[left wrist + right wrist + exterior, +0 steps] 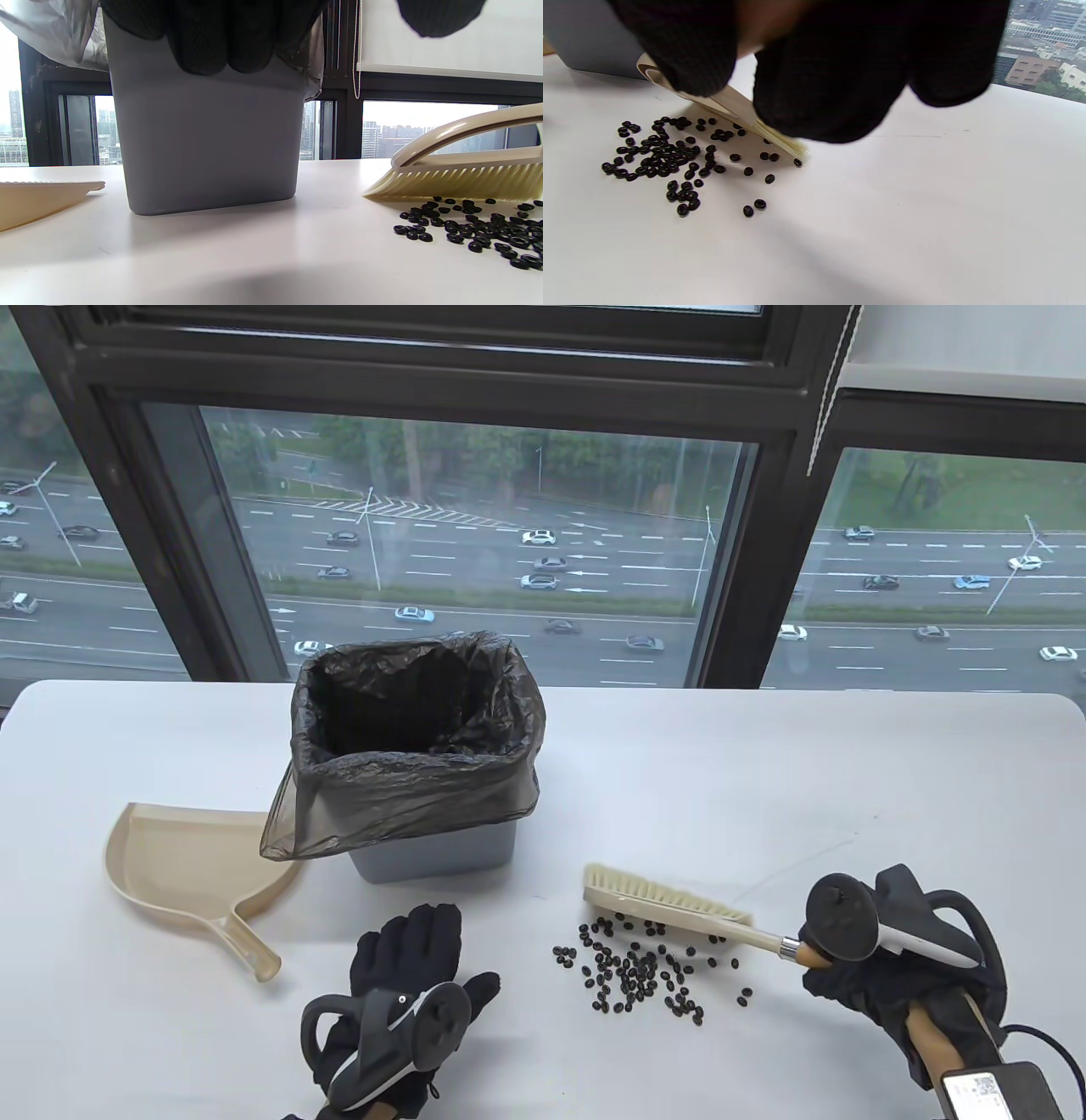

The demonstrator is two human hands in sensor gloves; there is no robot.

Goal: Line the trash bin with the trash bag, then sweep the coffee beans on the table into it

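Note:
A grey trash bin (433, 853) stands at the table's middle, lined with a dark trash bag (407, 780) folded over its rim. Coffee beans (636, 971) lie scattered in front and to the right of it. My right hand (857, 976) grips the handle of a cream brush (670, 903), whose bristles rest on the table just behind the beans. My left hand (416, 954) lies flat on the table in front of the bin, fingers straight, holding nothing. The left wrist view shows the bin (203, 144), the brush (462, 178) and the beans (475, 228); the right wrist view shows the beans (670, 161).
A beige dustpan (191, 869) lies left of the bin, handle toward the front edge. A big window runs behind the table's far edge. A cable and a small device (997, 1090) sit at the bottom right by my right wrist.

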